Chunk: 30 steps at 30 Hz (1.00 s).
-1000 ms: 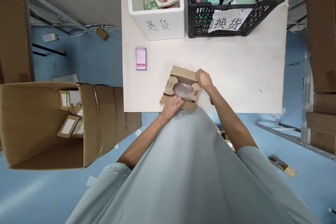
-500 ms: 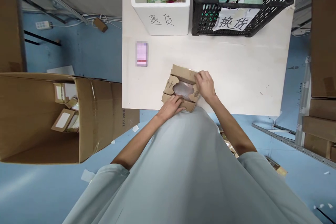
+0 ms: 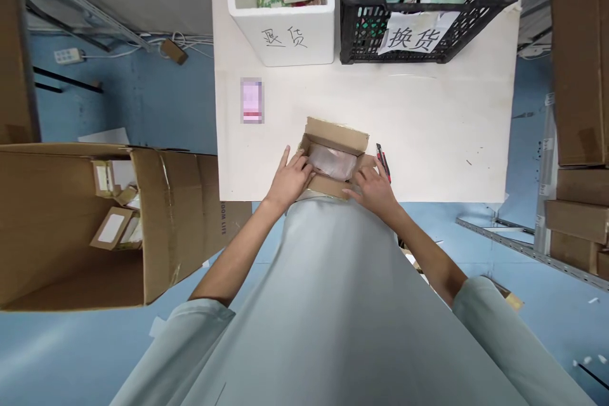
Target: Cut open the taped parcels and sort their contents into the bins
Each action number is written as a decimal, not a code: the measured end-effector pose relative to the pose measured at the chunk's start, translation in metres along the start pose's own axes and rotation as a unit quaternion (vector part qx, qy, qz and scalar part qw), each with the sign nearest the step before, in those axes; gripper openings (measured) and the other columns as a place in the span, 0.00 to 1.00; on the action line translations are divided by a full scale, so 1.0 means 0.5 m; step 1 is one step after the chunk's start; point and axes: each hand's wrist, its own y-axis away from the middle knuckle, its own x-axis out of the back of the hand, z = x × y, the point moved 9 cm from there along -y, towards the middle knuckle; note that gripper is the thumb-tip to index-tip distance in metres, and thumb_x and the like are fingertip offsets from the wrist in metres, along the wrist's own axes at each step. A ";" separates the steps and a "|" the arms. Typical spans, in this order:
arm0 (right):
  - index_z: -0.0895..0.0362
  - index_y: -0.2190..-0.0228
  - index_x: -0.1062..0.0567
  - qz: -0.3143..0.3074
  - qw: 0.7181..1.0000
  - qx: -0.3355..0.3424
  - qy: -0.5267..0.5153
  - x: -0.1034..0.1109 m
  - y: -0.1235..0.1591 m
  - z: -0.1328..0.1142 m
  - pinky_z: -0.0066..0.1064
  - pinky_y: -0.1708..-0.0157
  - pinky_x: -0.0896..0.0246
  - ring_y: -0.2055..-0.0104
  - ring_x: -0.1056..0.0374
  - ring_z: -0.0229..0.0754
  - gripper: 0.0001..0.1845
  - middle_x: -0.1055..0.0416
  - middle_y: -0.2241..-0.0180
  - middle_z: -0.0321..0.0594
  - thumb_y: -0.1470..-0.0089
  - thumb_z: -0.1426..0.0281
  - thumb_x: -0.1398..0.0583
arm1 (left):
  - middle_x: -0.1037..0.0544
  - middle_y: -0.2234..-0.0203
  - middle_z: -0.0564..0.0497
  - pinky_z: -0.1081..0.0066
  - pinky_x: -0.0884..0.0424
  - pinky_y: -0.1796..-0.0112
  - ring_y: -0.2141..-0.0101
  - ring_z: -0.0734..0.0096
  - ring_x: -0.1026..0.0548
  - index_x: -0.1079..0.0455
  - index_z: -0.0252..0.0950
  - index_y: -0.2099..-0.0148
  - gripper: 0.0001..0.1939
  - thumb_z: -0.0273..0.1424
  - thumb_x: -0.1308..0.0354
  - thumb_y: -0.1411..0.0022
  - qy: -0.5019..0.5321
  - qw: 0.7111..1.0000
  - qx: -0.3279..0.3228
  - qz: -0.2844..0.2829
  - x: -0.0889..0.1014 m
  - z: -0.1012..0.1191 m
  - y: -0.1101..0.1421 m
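Note:
A small brown cardboard box (image 3: 337, 134) lies open at the near edge of the white table (image 3: 442, 133). Inside it shows something wrapped in clear plastic (image 3: 332, 162). My left hand (image 3: 288, 179) rests flat against the box's left side, fingers stretched out. My right hand (image 3: 374, 188) presses down the right flap with spread fingers. A red and black utility knife (image 3: 383, 161) lies just right of the box, beside my right hand.
A white foam bin (image 3: 285, 38) of colourful packets and a black crate (image 3: 423, 19) of teal boxes stand at the table's back. A pink card (image 3: 251, 100) lies left of the box. A large open carton (image 3: 85, 228) stands on the floor at left. Stacked cartons (image 3: 578, 108) stand at right.
The box's flaps, folded over the contents before, now stand open. My right hand moved from the far right corner to the near right flap. The knife has come into view.

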 end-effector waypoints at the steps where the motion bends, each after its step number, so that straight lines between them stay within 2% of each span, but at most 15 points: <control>1: 0.55 0.46 0.16 0.005 1.000 -0.008 -0.006 -0.005 0.013 0.005 0.66 0.18 0.56 0.41 0.24 0.66 0.26 0.20 0.48 0.58 0.25 0.49 0.42 | 0.18 0.50 0.40 0.25 0.56 0.22 0.31 0.38 0.28 0.17 0.41 0.48 0.12 0.32 0.42 0.24 -0.003 1.000 0.009 0.008 0.013 -0.014 0.004; 3: 0.54 0.45 0.17 0.011 1.000 -0.020 -0.017 -0.021 0.027 0.010 0.65 0.20 0.52 0.36 0.26 0.66 0.26 0.21 0.43 0.59 0.27 0.48 0.39 | 0.18 0.47 0.40 0.24 0.56 0.22 0.33 0.38 0.26 0.18 0.42 0.45 0.13 0.32 0.42 0.25 -0.018 0.999 0.029 0.016 0.031 -0.046 0.011; 4: 0.54 0.44 0.18 0.013 0.999 -0.026 -0.019 -0.030 0.029 0.011 0.65 0.20 0.50 0.34 0.28 0.67 0.25 0.22 0.41 0.60 0.28 0.50 0.38 | 0.18 0.46 0.40 0.25 0.52 0.23 0.35 0.39 0.25 0.19 0.42 0.44 0.14 0.30 0.43 0.26 -0.027 0.999 0.041 0.015 0.035 -0.063 0.014; 6: 0.55 0.42 0.19 0.017 0.999 -0.037 -0.020 -0.044 0.024 0.014 0.62 0.20 0.49 0.31 0.30 0.66 0.24 0.24 0.38 0.61 0.30 0.53 0.35 | 0.19 0.42 0.39 0.30 0.38 0.27 0.38 0.40 0.23 0.20 0.40 0.41 0.17 0.29 0.45 0.27 -0.035 0.997 0.069 0.005 0.033 -0.098 0.020; 8: 0.56 0.40 0.20 0.016 0.999 -0.041 -0.017 -0.050 0.015 0.017 0.60 0.20 0.49 0.30 0.31 0.66 0.25 0.25 0.38 0.62 0.31 0.57 0.33 | 0.22 0.38 0.36 0.40 0.25 0.34 0.39 0.41 0.21 0.22 0.38 0.38 0.19 0.29 0.46 0.26 -0.035 0.995 0.096 -0.009 0.022 -0.122 0.027; 11: 0.57 0.36 0.22 0.011 0.999 -0.032 -0.012 -0.047 0.004 0.024 0.59 0.20 0.50 0.30 0.32 0.66 0.27 0.25 0.38 0.61 0.33 0.62 0.33 | 0.24 0.36 0.35 0.48 0.20 0.42 0.42 0.43 0.19 0.24 0.36 0.36 0.20 0.31 0.47 0.24 -0.045 0.992 0.116 -0.028 -0.001 -0.125 0.035; 15: 0.56 0.34 0.23 0.019 0.999 -0.035 -0.006 -0.042 -0.001 0.040 0.59 0.20 0.50 0.29 0.34 0.66 0.28 0.26 0.36 0.60 0.33 0.68 0.35 | 0.23 0.40 0.34 0.50 0.19 0.47 0.49 0.44 0.18 0.23 0.36 0.37 0.19 0.31 0.43 0.25 -0.080 0.989 0.116 -0.037 -0.014 -0.088 0.021; 17: 0.57 0.34 0.23 0.030 0.999 -0.032 -0.006 -0.044 -0.001 0.044 0.60 0.21 0.49 0.29 0.35 0.66 0.28 0.27 0.34 0.60 0.33 0.68 0.35 | 0.23 0.39 0.35 0.49 0.22 0.44 0.45 0.43 0.20 0.25 0.38 0.35 0.20 0.30 0.42 0.25 -0.109 0.988 0.098 -0.044 -0.012 -0.056 -0.003; 19: 0.60 0.34 0.23 0.041 0.999 -0.025 -0.004 -0.048 0.000 0.044 0.60 0.21 0.48 0.28 0.35 0.65 0.27 0.27 0.34 0.61 0.32 0.69 0.35 | 0.24 0.36 0.35 0.49 0.25 0.41 0.41 0.43 0.23 0.26 0.37 0.33 0.20 0.30 0.43 0.24 -0.136 0.985 0.069 -0.081 -0.022 -0.021 -0.036; 21: 0.62 0.35 0.23 0.050 0.999 -0.020 0.000 -0.051 0.000 0.043 0.60 0.21 0.47 0.28 0.36 0.65 0.26 0.26 0.35 0.62 0.32 0.69 0.35 | 0.23 0.36 0.35 0.50 0.26 0.41 0.41 0.44 0.24 0.23 0.35 0.36 0.18 0.30 0.42 0.23 -0.149 0.977 0.036 -0.149 -0.048 0.014 -0.071; 25: 0.61 0.36 0.22 0.051 0.999 -0.020 0.004 -0.055 0.001 0.042 0.59 0.22 0.46 0.28 0.36 0.65 0.25 0.26 0.35 0.60 0.32 0.69 0.35 | 0.16 0.45 0.33 0.55 0.28 0.42 0.42 0.46 0.23 0.16 0.29 0.48 0.12 0.23 0.41 0.26 -0.180 0.938 -0.023 -0.294 -0.127 0.063 -0.124; 30: 0.60 0.37 0.22 0.038 0.999 -0.026 -0.001 -0.058 0.001 0.040 0.60 0.22 0.47 0.26 0.38 0.65 0.25 0.28 0.33 0.60 0.32 0.69 0.35 | 0.13 0.56 0.29 0.59 0.27 0.49 0.50 0.51 0.18 0.14 0.25 0.57 0.12 0.16 0.41 0.32 -0.197 0.915 -0.032 -0.350 -0.195 0.074 -0.169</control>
